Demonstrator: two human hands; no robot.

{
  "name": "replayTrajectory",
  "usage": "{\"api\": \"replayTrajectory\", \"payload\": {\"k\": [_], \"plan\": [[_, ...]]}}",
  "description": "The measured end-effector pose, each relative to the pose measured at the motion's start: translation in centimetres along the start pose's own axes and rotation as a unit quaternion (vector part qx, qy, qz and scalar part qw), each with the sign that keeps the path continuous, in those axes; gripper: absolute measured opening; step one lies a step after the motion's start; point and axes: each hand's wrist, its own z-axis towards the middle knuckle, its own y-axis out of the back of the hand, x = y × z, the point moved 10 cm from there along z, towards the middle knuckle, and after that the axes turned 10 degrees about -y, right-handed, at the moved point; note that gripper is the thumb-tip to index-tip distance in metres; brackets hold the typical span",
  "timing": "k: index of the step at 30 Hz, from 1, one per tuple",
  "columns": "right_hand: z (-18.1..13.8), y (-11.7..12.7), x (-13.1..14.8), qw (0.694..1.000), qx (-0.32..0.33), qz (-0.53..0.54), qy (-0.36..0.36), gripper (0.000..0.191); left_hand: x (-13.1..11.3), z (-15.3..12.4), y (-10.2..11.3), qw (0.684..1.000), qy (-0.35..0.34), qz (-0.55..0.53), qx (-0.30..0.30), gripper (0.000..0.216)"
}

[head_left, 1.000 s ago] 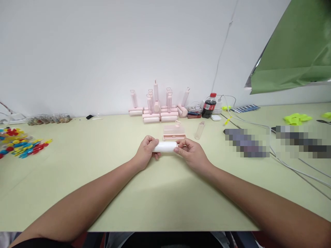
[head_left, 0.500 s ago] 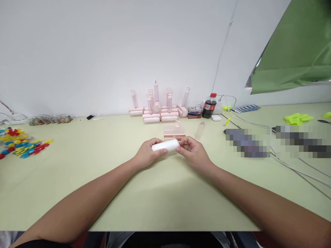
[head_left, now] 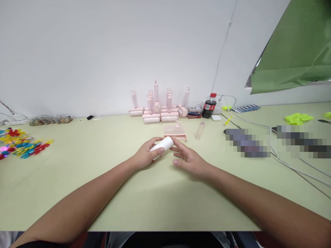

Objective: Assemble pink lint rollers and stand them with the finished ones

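Note:
A white lint-roller roll [head_left: 163, 146] lies tilted in my left hand [head_left: 146, 153], its far right end raised. The left thumb presses along its near side while the fingers go behind it. A small pink piece shows under the roll's lower end, mostly hidden. My right hand [head_left: 190, 161] is open, fingers apart, with the index fingertip at the roll's right end. Just beyond the hands sits a pink lint-roller case [head_left: 174, 130] with a clear cover. A translucent pink handle [head_left: 200, 131] stands to the right of it.
Several pink lint rollers [head_left: 169, 117] stand against the wall. A cola bottle [head_left: 209, 106] is beside them, with white cables [head_left: 248, 121] running right. Colourful plastic pieces [head_left: 26, 144] lie at the left. Two blurred-out objects are on the right, one a dark shape [head_left: 247, 143].
The roll has tilted, its right end now higher. My right hand has loosened its pinch and spread its fingers, the thumb moving down and away. My left hand keeps its hold.

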Motion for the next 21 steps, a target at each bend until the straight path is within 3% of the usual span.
{"api": "replayTrajectory", "payload": {"k": [4,7,11,16,21], "plan": [[-0.1,-0.1,0.5,1.000,0.014,-0.013,0.015,0.075,-0.7,-0.6,-1.7,0.994,-0.010,-0.048,0.094,0.084],[0.1,1.5,0.8,0.993,-0.062,-0.097,0.005,0.065,-0.3,-0.8,-2.3,0.989,0.021,-0.070,0.126,0.079],[0.2,5.5,1.1,0.929,-0.208,-0.300,-0.050,0.044,0.2,-0.5,-1.8,0.990,0.051,-0.086,0.100,0.076],[1.0,6.9,-1.5,0.860,-0.184,-0.451,-0.152,0.054,0.3,0.1,-0.3,0.996,0.025,-0.077,0.036,0.075],[1.6,6.6,-2.0,0.851,-0.181,-0.474,-0.136,0.054,0.3,0.5,1.3,0.998,-0.004,-0.043,-0.040,0.082]]}}
